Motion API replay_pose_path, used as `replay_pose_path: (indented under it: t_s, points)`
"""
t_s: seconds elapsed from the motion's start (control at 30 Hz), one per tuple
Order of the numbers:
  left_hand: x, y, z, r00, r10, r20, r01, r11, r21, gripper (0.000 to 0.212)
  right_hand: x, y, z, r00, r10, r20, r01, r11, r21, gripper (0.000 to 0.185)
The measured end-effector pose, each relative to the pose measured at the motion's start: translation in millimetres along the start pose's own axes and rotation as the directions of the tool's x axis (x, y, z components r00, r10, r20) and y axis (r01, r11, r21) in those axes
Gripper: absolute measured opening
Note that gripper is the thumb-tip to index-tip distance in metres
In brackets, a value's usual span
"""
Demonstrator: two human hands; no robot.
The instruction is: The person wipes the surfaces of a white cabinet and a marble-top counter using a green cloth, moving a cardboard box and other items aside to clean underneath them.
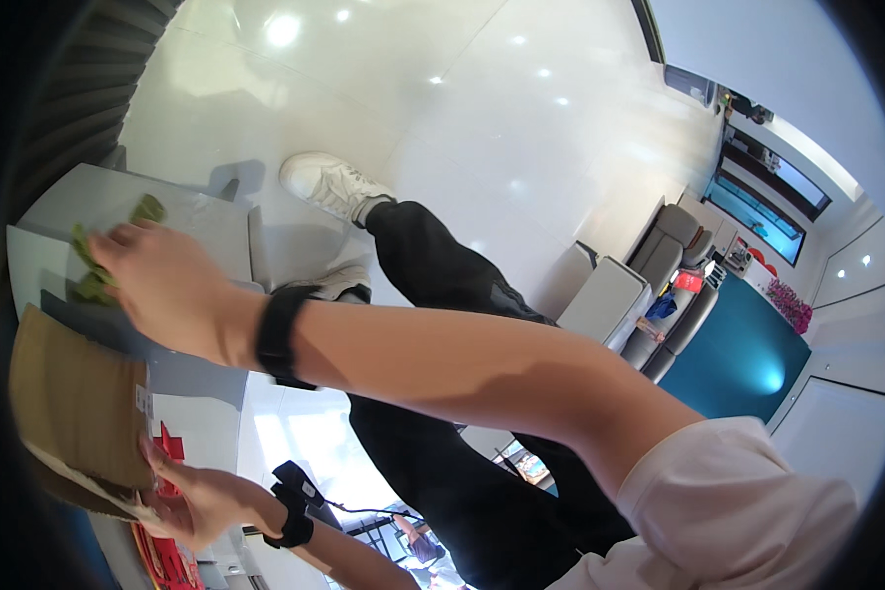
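Note:
My right hand, with a black band at the wrist, reaches to the left over a white surface. Its curled fingers are on crumpled, leaf-like green material, whose other end shows beyond the knuckles; blur hides its exact kind. Below it, my left hand grips the edge of a brown cardboard box with a small label, its thumb along the near side. The fingers under the box are partly hidden. A black device on a strap is worn at the left wrist, with a cable leading from it.
The white furniture piece stands beside a dark pleated curtain. Red packaging lies near the box. My legs and white shoes are on the glossy floor. Grey seats, a teal rug and pink flowers appear at the right.

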State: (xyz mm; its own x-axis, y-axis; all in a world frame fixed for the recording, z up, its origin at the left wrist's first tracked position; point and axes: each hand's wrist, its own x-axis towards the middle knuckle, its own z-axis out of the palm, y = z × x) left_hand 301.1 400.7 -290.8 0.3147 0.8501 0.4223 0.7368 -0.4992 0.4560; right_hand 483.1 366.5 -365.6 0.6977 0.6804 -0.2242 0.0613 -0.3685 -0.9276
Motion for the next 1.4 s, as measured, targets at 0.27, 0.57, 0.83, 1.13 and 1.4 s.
replay_pose_path:
  t_s: [0.27, 0.57, 0.83, 1.13, 1.4]
  points:
    - [14.5, -19.7, 17.1, 0.998, -0.012, -0.060, 0.019, 0.993, 0.114, 0.029, 50.5, -5.7, 33.2, 0.982, 0.008, -0.189, 0.025, 0.985, 0.170, 0.022]
    - [20.5, -21.3, 30.6, 0.994, 0.031, -0.109, -0.017, 0.992, 0.128, 0.029, -72.4, 8.5, -58.5, 0.953, 0.299, -0.055, -0.300, 0.953, -0.026, 0.037]
    - [22.9, -24.1, 41.3, 0.961, 0.200, -0.192, -0.136, 0.944, 0.301, 0.032, 22.1, -12.2, 10.3, 0.977, 0.204, -0.063, -0.207, 0.978, -0.038, 0.045]
    - [29.6, -4.8, 28.8, 0.959, 0.264, 0.106, -0.284, 0.911, 0.298, 0.021, -8.3, -1.3, 8.0, 0.923, 0.347, -0.163, -0.312, 0.927, 0.207, 0.050]
    - [8.3, 34.9, -16.7, 0.992, -0.046, 0.114, 0.037, 0.996, 0.081, 0.034, -94.3, 21.6, -81.2, 0.958, 0.286, -0.038, -0.283, 0.957, 0.071, 0.031]
